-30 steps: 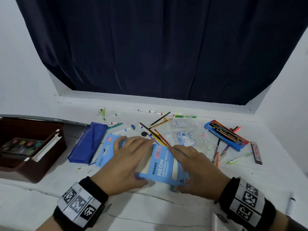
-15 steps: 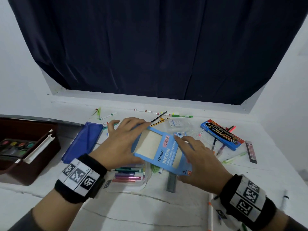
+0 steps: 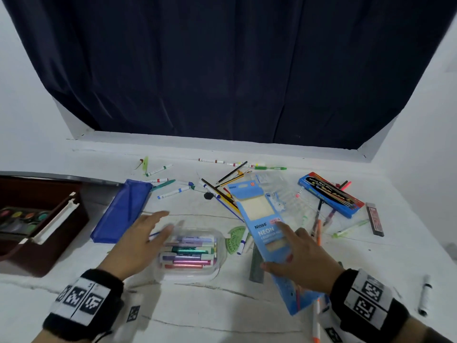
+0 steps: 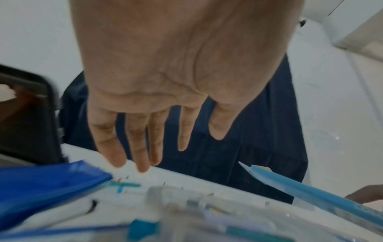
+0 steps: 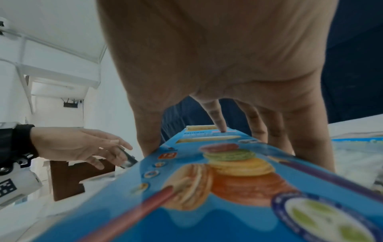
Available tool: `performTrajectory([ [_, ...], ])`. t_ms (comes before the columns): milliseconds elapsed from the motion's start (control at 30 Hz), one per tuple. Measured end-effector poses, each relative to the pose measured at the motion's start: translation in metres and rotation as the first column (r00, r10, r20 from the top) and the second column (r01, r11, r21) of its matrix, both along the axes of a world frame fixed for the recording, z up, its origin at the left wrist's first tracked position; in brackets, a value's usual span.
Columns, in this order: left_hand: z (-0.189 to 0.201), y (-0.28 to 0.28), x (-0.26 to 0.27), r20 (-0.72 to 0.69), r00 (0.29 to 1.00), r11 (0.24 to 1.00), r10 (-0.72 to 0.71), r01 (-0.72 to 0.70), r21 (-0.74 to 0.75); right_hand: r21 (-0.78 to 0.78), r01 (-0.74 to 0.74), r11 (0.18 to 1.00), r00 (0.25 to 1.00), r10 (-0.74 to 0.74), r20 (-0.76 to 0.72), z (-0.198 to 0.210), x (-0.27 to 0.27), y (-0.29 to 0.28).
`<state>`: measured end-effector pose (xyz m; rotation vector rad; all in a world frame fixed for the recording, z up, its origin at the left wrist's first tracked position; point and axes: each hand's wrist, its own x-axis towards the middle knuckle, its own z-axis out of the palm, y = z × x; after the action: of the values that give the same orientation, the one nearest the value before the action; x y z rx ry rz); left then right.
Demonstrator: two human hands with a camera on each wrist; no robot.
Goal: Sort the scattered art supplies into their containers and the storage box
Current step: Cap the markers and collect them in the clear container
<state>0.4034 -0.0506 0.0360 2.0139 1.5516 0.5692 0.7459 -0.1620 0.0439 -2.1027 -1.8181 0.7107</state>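
Right hand (image 3: 300, 262) grips pencil box (image 3: 262, 220); left hand (image 3: 138, 243), fingers spread, hovers beside it.

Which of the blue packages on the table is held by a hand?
The light blue Ninso pencil box: the right hand grips it. The dark blue pouch at the left and the blue box with a black front at the right lie untouched.

Lighting even, cool, moderately dim; no hard shadows on white table (image 3: 222, 305). Dark curtain (image 3: 235, 65) reads near-black, little fold detail. Head view: wide-angle bowing toward the edges away from curtain. Left hand (image 3: 138, 243) motion-blurred. Left wrist view: foreground below curtain smeared, out of focus. Right wrist view: blue pencil box (image 5: 207, 188) soft nearest the lens.
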Motion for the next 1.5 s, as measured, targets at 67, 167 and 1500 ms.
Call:
performTrajectory([
  [67, -0.011, -0.004, -0.013, 0.021, 0.994, 0.983, 0.105, -0.101, -0.155, -0.054, -0.011, 0.998, 1.0, 0.012, 0.02, -0.007, -0.008, 0.001],
  [167, -0.02, -0.012, -0.023, 0.08, 0.976, 0.93, 0.201, -0.165, -0.328, -0.102, -0.018, 0.995, 0.999, 0.021, 0.03, -0.012, -0.021, 0.004],
  [1500, -0.025, 0.01, -0.127, 0.097, 0.993, 0.968, -0.064, 0.039, 0.248, -0.159, -0.076, 0.984, 0.995, 0.065, -0.072, -0.023, -0.177, 0.05],
])
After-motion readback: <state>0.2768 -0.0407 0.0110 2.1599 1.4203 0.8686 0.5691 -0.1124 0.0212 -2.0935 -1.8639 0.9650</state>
